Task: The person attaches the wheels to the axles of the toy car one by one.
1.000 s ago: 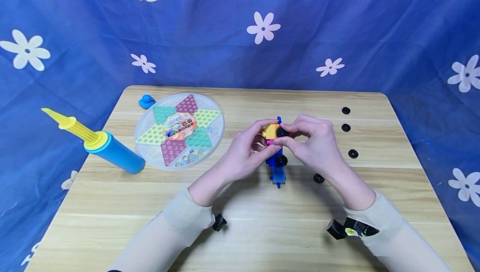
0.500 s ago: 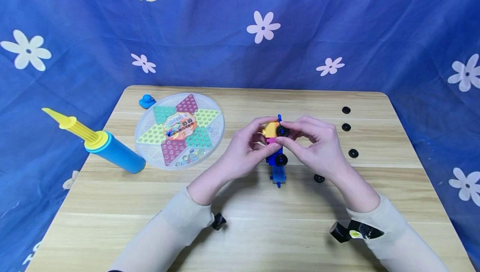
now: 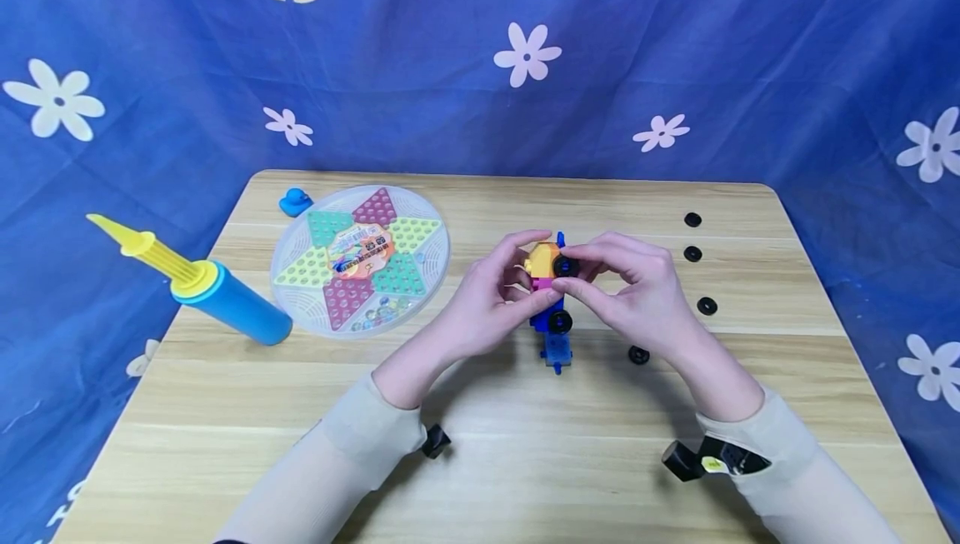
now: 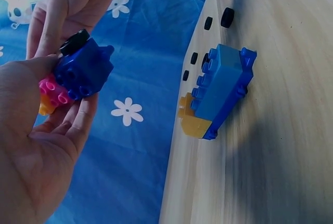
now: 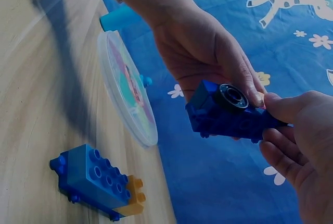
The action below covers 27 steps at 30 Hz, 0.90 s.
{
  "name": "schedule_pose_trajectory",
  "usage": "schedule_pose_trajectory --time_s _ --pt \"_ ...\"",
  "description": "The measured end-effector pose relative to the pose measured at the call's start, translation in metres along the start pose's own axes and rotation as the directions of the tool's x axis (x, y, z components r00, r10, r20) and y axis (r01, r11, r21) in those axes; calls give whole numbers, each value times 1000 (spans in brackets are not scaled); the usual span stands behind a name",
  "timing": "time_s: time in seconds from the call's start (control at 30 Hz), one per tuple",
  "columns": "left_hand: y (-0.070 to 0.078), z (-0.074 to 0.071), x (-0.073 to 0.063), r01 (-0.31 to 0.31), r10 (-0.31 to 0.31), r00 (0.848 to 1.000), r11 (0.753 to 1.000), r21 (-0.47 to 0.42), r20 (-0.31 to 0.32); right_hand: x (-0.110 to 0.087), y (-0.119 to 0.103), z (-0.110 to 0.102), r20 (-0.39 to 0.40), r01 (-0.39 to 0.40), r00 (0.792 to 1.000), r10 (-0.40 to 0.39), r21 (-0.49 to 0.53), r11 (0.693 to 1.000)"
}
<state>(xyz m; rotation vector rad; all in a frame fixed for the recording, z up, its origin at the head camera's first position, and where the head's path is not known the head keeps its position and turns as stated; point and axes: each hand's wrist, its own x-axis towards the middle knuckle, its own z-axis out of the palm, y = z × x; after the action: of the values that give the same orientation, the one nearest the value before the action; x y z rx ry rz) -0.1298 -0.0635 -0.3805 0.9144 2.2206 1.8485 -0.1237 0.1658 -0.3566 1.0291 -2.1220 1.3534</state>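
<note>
Both hands up over the bench (image 3: 525,461), one toy car (image 4: 86,70) held between them in the air. Left hand (image 3: 491,298) grips the car, fingers curled about its yellow-and-pink end. Right hand (image 3: 633,286) pinches the far wheel (image 3: 566,266), thumb and finger narrow on it; can't tell if it's fully seated. Near wheel (image 3: 560,321) sits on the car's blue end, toward the wearer. Second toy car (image 4: 221,83) stands on the bench below the hands, no wheels visible on it. Loose wheels (image 3: 693,254) lie right of the right hand, one near that wrist.

Risks, my judgement: far wheel could slip and roll off if the pinch is off-centre or the push crooked. Hard sideways pressure could pop the stacked blocks apart, as the left hand holds mostly the block end. If the grip slackens, the car could drop onto the one below. Lowering the right forearm could knock the nearest loose wheel.

Text: game board (image 3: 348,302), left of the left hand, has a centre label (image 3: 360,251) with printed characters, too small to read. Yellowish sticker (image 3: 714,465) on the right wrist gear, unreadable. No legible brand on the cars or on the pump (image 3: 232,302), far left of the left hand.
</note>
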Motion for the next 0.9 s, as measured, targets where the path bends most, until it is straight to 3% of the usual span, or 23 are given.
schedule_pose_trajectory --time_s 0.37,0.6,0.73,0.9 --pt "-4 -3 0 -6 7 1000 998 58 -17 0 -1 -2 -9 -3 1000 3 11 1000" --pt "-4 -8 -1 -103 102 995 971 217 17 1 -4 -8 -11 -24 1000 24 -9 1000" --pt "-4 -10 -1 -161 150 987 943 293 61 1 -4 -10 53 -90 994 91 -36 995" --pt "-4 -10 -3 -209 186 977 922 327 101 2 -3 -7 187 -135 971 149 -86 987"
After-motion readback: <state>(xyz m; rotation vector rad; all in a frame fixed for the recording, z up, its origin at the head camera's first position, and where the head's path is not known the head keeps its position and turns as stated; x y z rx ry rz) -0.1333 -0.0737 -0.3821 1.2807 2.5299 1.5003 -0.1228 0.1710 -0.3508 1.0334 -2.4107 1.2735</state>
